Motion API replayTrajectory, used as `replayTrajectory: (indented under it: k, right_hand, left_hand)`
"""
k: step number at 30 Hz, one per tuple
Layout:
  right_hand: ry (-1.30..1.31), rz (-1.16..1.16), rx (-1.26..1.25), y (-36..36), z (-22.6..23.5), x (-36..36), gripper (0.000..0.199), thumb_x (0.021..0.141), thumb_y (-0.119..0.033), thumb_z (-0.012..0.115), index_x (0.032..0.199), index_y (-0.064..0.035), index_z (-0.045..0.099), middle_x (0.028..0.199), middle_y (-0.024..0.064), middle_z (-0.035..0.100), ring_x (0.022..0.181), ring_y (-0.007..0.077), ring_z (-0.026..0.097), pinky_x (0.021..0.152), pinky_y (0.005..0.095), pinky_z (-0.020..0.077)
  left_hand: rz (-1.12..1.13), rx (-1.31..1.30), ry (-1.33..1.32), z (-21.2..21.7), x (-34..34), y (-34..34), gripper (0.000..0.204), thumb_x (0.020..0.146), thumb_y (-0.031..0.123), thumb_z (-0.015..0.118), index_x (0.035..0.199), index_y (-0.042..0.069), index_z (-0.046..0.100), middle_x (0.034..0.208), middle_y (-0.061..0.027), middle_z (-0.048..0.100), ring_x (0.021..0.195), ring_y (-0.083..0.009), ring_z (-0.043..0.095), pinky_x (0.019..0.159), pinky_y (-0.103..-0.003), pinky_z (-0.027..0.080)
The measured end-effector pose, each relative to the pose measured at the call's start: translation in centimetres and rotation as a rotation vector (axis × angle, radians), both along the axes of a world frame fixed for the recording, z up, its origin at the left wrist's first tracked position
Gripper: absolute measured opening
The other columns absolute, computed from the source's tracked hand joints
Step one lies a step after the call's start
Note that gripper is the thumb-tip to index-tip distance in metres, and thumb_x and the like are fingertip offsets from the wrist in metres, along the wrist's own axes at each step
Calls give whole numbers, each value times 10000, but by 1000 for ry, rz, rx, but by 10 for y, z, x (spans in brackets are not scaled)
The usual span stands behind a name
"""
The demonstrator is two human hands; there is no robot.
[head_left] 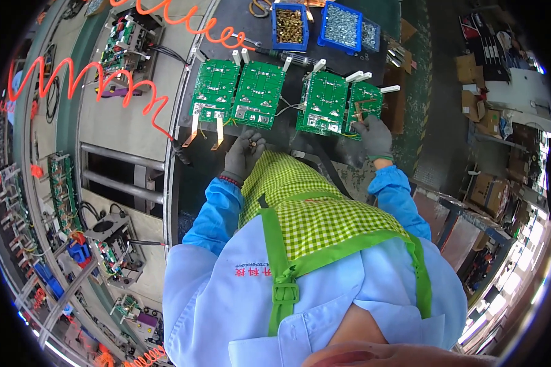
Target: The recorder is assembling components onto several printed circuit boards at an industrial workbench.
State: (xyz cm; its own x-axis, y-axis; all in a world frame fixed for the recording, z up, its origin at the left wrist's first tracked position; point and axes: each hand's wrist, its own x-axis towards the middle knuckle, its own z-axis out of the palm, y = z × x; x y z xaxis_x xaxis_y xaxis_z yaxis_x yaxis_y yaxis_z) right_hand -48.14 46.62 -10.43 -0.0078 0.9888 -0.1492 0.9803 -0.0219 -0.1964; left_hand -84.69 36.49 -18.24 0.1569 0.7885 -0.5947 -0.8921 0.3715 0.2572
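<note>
Right-hand fingers (360,127) touch a copper strip (357,112) over the rightmost green board (362,92).

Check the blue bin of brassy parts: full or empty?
Not empty: brassy parts cover the bottom of the blue bin; how deep they lie, I cannot tell.

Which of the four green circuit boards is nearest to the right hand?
The rightmost circuit board, visibly the narrowest in the row. The gloved right hand is at its lower edge, while the other three boards lie farther left.
</note>
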Motion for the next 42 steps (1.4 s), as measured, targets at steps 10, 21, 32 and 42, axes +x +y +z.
replayTrajectory:
  k: [10, 21, 32, 42]
  right_hand:
    - [57, 87, -4, 6, 32, 10, 227, 816, -264, 591, 895, -59, 535, 848, 177, 595, 823, 396, 563, 679, 492, 434]
    - [890, 483, -387, -100, 33, -94, 253, 871, -223, 545, 1057, -53, 564, 953, 190, 591, 888, 343, 579, 777, 407, 448]
    - [537, 266, -724, -190, -110, -42, 322, 908, -300, 460, 1088, -49, 548, 993, 207, 577, 910, 400, 549, 829, 445, 429]
    - [431, 510, -122, -112, 21, -95, 217, 873, -262, 529, 1004, -95, 576, 913, 134, 616, 801, 363, 583, 707, 444, 466]
  left_hand:
    - [95, 44, -50, 2, -7, 9, 149, 919, 150, 469, 1050, 80, 480, 1105, -140, 560, 976, -270, 575, 737, -311, 509]
    - [267, -9, -267, -18, -17, 6, 186, 896, 133, 574, 1074, 78, 564, 951, -39, 573, 852, -171, 566, 661, -258, 514]
    - [295, 49, -376, -35, -20, 44, 150, 930, 184, 526, 981, 50, 570, 841, -31, 570, 724, -128, 544, 568, -217, 478]
    - [112, -36, 64, -11, -19, 44, 101, 891, 160, 597, 914, 67, 566, 795, -8, 555, 637, -70, 513, 452, -152, 405]
